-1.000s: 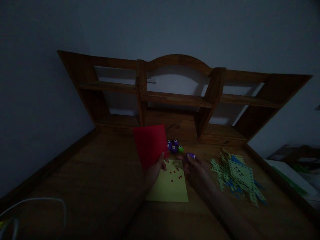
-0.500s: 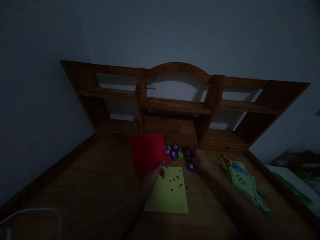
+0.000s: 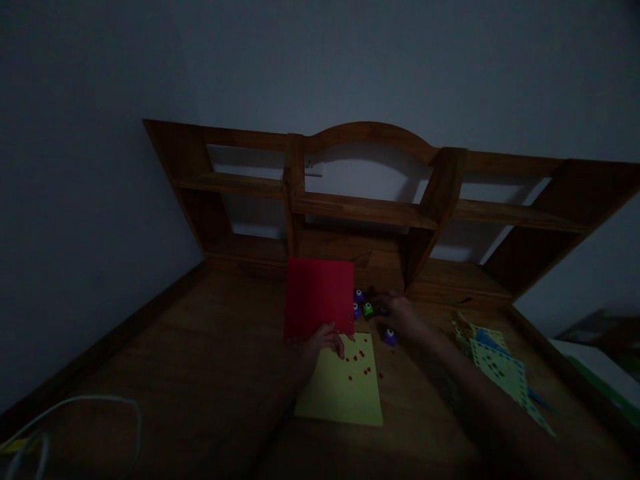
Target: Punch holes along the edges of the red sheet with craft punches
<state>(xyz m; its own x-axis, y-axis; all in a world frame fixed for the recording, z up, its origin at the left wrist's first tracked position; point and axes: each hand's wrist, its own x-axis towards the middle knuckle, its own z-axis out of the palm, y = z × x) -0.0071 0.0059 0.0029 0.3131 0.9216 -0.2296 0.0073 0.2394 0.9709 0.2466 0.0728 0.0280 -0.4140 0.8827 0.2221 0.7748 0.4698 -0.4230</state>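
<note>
Left fingers (image 3: 332, 337) pinching a red sheet (image 3: 320, 297) — flat, lower edge speckled — right fingers (image 3: 389, 301) at a purple punch (image 3: 383, 311), grip unclear

one red sheet (image 3: 319, 297), one yellow sheet (image 3: 343, 393), two hands (image 3: 327, 341), one green punch (image 3: 368, 310), at least four purple punches (image 3: 390, 338), one wall socket (image 3: 314, 169), one wooden shelf unit (image 3: 365, 208); several red bits (image 3: 350, 378), too small to count surely.
</note>
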